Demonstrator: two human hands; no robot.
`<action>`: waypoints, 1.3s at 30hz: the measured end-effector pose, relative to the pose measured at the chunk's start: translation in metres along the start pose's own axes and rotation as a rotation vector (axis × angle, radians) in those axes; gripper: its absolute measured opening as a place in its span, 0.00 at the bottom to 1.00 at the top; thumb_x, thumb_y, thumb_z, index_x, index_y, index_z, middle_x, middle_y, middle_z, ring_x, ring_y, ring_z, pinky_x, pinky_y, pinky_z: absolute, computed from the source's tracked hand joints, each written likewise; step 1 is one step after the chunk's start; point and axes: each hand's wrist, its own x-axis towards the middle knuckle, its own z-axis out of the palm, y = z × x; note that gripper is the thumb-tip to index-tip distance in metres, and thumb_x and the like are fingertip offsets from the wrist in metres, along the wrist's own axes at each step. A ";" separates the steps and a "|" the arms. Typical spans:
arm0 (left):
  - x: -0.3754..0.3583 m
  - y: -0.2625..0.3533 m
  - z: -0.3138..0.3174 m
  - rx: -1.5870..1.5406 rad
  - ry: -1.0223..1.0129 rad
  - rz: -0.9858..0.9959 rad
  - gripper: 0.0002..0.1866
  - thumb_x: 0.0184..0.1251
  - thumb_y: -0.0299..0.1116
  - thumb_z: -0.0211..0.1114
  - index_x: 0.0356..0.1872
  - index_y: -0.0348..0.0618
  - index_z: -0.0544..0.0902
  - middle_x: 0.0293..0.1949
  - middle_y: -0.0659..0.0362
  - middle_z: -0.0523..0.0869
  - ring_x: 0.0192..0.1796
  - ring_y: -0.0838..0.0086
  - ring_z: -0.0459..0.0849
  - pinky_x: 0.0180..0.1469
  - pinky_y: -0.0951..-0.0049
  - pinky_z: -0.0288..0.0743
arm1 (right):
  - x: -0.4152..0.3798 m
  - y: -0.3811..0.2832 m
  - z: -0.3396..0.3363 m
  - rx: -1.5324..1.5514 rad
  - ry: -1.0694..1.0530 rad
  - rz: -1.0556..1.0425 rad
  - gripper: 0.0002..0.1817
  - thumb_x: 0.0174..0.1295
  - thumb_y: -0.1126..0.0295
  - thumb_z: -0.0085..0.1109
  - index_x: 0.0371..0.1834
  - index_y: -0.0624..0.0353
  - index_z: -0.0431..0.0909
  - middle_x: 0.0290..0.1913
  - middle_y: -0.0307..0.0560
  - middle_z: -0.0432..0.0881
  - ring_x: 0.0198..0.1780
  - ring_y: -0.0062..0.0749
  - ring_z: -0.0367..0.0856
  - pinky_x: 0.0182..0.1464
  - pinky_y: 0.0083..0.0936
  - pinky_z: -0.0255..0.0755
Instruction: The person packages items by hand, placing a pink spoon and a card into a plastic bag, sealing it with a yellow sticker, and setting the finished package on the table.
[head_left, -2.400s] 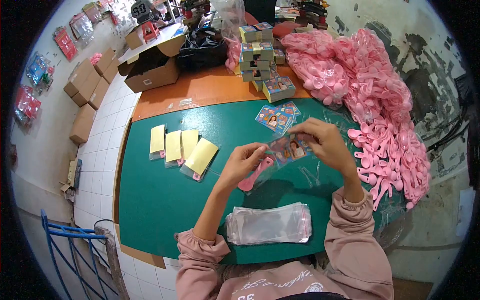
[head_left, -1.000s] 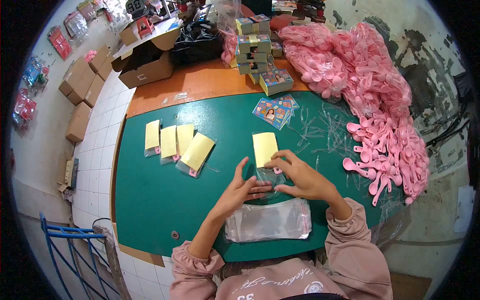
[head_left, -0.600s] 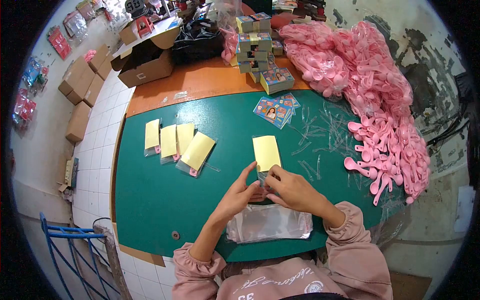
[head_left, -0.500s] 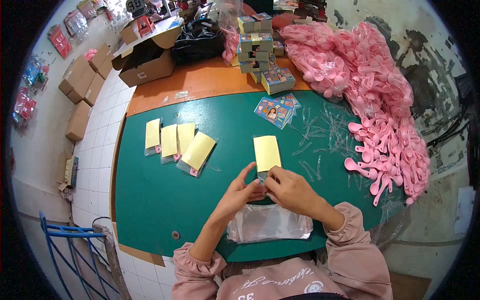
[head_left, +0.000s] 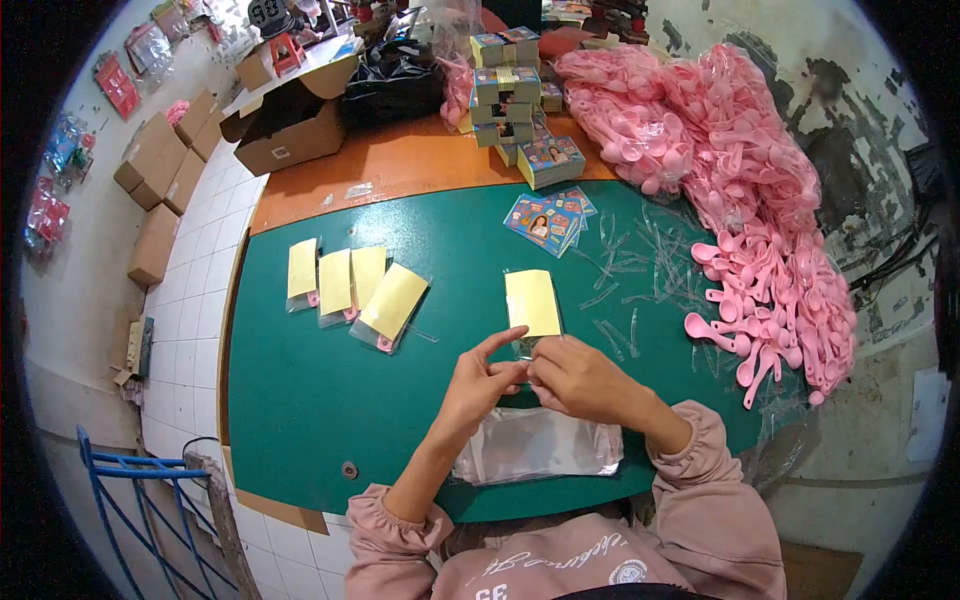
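Observation:
A yellow card (head_left: 532, 302) in a clear plastic bag (head_left: 523, 348) lies in front of me on the green table. At the bag's near end, my right hand (head_left: 588, 378) is closed in a pinch on the plastic. My left hand (head_left: 482, 378) meets it there, thumb and curled fingers closed at the same end, its index finger reaching toward the card. The fingertips partly hide the pinched plastic. Just below both hands lies a stack of clear plastic bags (head_left: 540, 446).
Several bagged yellow cards (head_left: 394, 301) with pink pieces lie at left. Picture cards (head_left: 545, 222) and card stacks (head_left: 552, 160) stand beyond. Clear strips (head_left: 640, 265) are scattered at right, beside loose pink spoons (head_left: 765, 335) and bulging bags of spoons (head_left: 715, 130).
My left index finger has shifted right and up toward the card's lower edge. Both hands stay together at the bag's near end. The view has shifted slightly.

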 end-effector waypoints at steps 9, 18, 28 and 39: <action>0.000 -0.003 0.003 0.019 -0.091 0.017 0.14 0.62 0.26 0.56 0.48 0.34 0.74 0.35 0.55 0.83 0.35 0.83 0.79 0.32 0.87 0.70 | -0.010 0.015 -0.029 0.687 -0.228 0.198 0.08 0.52 0.73 0.58 0.29 0.62 0.69 0.33 0.46 0.69 0.34 0.35 0.73 0.38 0.27 0.68; -0.003 0.000 -0.007 -0.016 -0.113 0.018 0.10 0.64 0.26 0.54 0.42 0.31 0.78 0.35 0.58 0.82 0.30 0.84 0.75 0.31 0.86 0.67 | -0.043 0.175 -0.124 0.894 0.118 0.498 0.08 0.54 0.68 0.59 0.27 0.61 0.73 0.28 0.39 0.73 0.27 0.24 0.71 0.33 0.19 0.66; -0.004 0.001 -0.002 0.003 -0.099 -0.044 0.12 0.66 0.28 0.53 0.45 0.31 0.77 0.39 0.56 0.83 0.39 0.82 0.79 0.38 0.84 0.72 | -0.028 0.073 -0.097 0.108 0.194 0.430 0.14 0.48 0.70 0.61 0.39 0.60 0.74 0.39 0.46 0.75 0.38 0.32 0.77 0.41 0.25 0.70; -0.003 -0.003 -0.008 0.011 -0.072 0.003 0.11 0.65 0.28 0.55 0.44 0.33 0.78 0.36 0.59 0.82 0.36 0.82 0.78 0.38 0.85 0.72 | -0.027 0.032 -0.083 0.725 -0.371 0.448 0.09 0.54 0.73 0.58 0.38 0.63 0.74 0.33 0.43 0.80 0.35 0.24 0.79 0.39 0.22 0.72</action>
